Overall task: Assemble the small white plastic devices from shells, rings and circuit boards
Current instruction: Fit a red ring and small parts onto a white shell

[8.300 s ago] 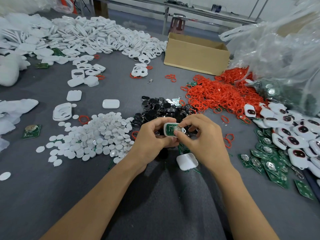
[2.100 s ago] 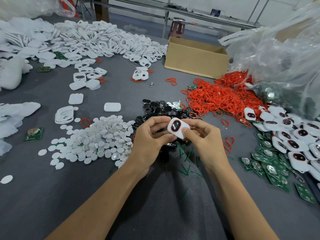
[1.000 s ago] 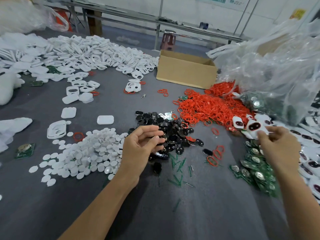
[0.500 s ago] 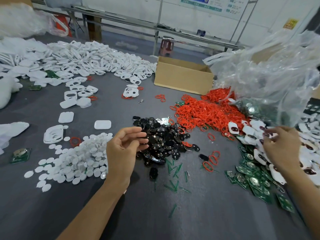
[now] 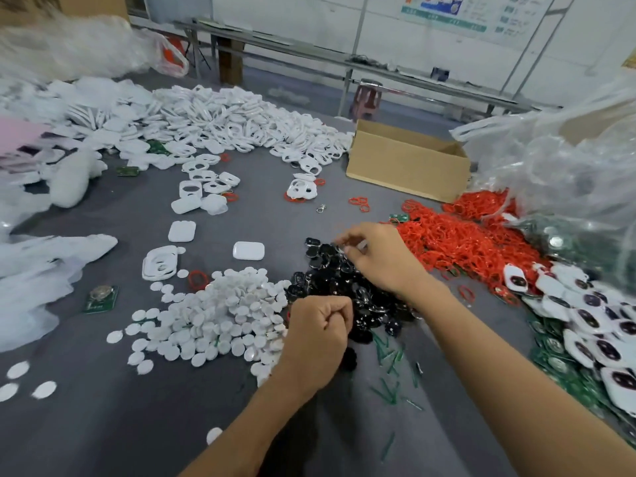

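The bits being picked right now are the little glossy ovals in the black pile (image 5: 330, 270), dead centre on the grey counter (image 5: 137, 425). They look like hard, shiny, featherweight plastic, so I'd guess they skate around if you press down on them. Best bet is probably a fingertip pinch on the rim of one piece, lifted off the top of the heap instead of digging in.

The right hand (image 5: 382, 259) reaches across the far side of the black pile with its fingers bent down into it. It's motion-blurred, so I can't tell if it has actually pinched anything. The left hand (image 5: 320, 328) sits at the near edge of the pile, curled into a loose fist, and whether there's a piece inside is hidden.

Just left of the black pile is a heap of white discs (image 5: 213, 315). Right of it is a big tangle of red rings (image 5: 457, 242), which look soft and rubbery and will likely come up in clumps. Further right are green circuit boards (image 5: 550, 349), stiff, probably best held by the edges, with finished devices (image 5: 599, 339) lying on top of them. Well beyond the pile to the left is the huge drift of white shells (image 5: 241, 122), and beyond it to the right sits a cardboard box (image 5: 406, 163).
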The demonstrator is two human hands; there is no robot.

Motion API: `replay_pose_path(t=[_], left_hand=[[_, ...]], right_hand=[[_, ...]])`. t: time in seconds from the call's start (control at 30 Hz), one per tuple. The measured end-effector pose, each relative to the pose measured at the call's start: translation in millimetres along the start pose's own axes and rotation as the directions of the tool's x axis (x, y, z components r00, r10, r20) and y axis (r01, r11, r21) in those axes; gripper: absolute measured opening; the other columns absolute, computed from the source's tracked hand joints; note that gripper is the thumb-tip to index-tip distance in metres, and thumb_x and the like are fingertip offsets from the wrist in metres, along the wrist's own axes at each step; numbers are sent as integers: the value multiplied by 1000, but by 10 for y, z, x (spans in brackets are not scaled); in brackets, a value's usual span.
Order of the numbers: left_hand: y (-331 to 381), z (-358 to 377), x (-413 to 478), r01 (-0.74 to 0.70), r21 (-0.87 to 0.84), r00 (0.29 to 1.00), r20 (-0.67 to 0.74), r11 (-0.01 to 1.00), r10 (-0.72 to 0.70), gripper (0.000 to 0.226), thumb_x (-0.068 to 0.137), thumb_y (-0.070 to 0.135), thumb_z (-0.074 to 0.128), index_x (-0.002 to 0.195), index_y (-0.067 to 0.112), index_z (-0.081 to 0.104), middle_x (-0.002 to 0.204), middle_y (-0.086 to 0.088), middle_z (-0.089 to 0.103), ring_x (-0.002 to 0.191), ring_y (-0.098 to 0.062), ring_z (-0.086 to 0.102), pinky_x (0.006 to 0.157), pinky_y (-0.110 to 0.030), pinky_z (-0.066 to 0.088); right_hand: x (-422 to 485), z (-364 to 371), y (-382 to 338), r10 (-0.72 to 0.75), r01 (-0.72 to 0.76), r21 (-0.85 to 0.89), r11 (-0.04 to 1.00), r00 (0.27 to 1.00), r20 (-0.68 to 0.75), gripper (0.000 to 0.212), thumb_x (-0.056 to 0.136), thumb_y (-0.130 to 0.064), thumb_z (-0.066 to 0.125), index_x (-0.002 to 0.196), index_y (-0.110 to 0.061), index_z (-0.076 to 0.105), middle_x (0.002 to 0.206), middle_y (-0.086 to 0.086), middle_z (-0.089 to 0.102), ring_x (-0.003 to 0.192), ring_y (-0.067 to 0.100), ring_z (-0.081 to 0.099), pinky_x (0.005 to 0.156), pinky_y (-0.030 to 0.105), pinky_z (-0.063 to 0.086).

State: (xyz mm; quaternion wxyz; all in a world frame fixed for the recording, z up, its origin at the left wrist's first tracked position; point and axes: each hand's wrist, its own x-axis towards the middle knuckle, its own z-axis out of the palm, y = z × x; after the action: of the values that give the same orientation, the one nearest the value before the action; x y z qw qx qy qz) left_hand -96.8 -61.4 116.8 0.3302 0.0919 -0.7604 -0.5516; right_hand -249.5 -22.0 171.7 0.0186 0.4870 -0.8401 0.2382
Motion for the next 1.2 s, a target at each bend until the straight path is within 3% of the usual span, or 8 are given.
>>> replay_pose_path(t=[0.13, 0.27, 0.4, 0.73, 0.83, 0.93, 1.03, 1.2], left_hand=[[-55, 24, -11, -33, 44, 999, -36, 999, 34, 15, 64, 1, 33, 54, 11, 37, 44, 8, 30, 44, -5, 28, 45, -22, 20], [-68, 43, -26, -72, 75, 992, -95, 995, 79, 12, 63, 8, 33, 56, 16, 38, 45, 0, 31, 44, -5, 25, 44, -31, 20], [-34, 22, -27, -73, 58, 985, -152, 996, 81, 13, 62, 8, 33, 54, 18, 37, 42, 9, 30, 41, -4, 26, 45, -21, 18], [18, 26, -40, -38, 75, 976, -210, 996, 53, 16, 65, 13, 30, 52, 21, 30, 44, 7, 26, 42, -6, 24, 47, -23, 17], [-5, 36, -25, -52, 55, 972, -227, 997, 63, 15, 65, 18, 28, 52, 25, 30, 43, 9, 26, 41, -4, 25, 48, -21, 17], [-26, 47, -18, -36, 48, 969, -244, 998, 47, 19, 67, 18, 30, 52, 28, 31, 41, 15, 31, 39, 2, 26, 46, -15, 17], [-43, 28, -17, 7, 46, 950, -312, 999, 8, 27, 66, 17, 32, 46, 32, 23, 39, 14, 31, 37, 0, 24, 46, -13, 13], [-34, 22, -32, 12, 71, 962, -275, 997, 8, 23, 66, 18, 31, 47, 26, 23, 43, 4, 31, 40, -3, 23, 47, -19, 15]], right_hand=[[366, 226, -253, -53, 48, 45, 998, 990, 130, 24, 89, -10, 60, 112, -10, 69, 113, 4, 70, 107, 18, 62, 87, 14, 38], [624, 531, -468, -147, 158, -17, 987, 949, 279, 36, 90, -18, 60, 126, -14, 60, 131, 4, 60, 125, 21, 50, 107, 33, 36], [813, 671, -494, -106, 119, -19, 993, 935, 339, 43, 92, -24, 60, 133, -14, 54, 137, 3, 55, 128, 22, 46, 107, 33, 34], [1212, 708, -312, 9, 5, -64, 998, 977, 214, 48, 93, -16, 58, 138, -5, 46, 143, 11, 48, 134, 25, 40, 107, 28, 28], [1222, 726, -638, -208, 191, 89, 978, 943, 261, 48, 92, -16, 60, 138, -9, 48, 143, 7, 49, 131, 18, 43, 106, 21, 29], [1060, 892, -1161, -523, 439, 290, 851, 761, 384, 39, 92, -14, 61, 131, -18, 57, 139, 3, 53, 126, 8, 45, 100, 13, 29], [997, 1028, -1384, -602, 605, 176, 777, 631, 489, 36, 91, -18, 63, 127, -23, 61, 138, 3, 53, 124, 15, 46, 104, 27, 34], [933, 952, -1259, -555, 600, -14, 800, 749, 361, 19, 89, -16, 60, 104, -19, 71, 109, -4, 68, 104, 16, 59, 83, 39, 50]])
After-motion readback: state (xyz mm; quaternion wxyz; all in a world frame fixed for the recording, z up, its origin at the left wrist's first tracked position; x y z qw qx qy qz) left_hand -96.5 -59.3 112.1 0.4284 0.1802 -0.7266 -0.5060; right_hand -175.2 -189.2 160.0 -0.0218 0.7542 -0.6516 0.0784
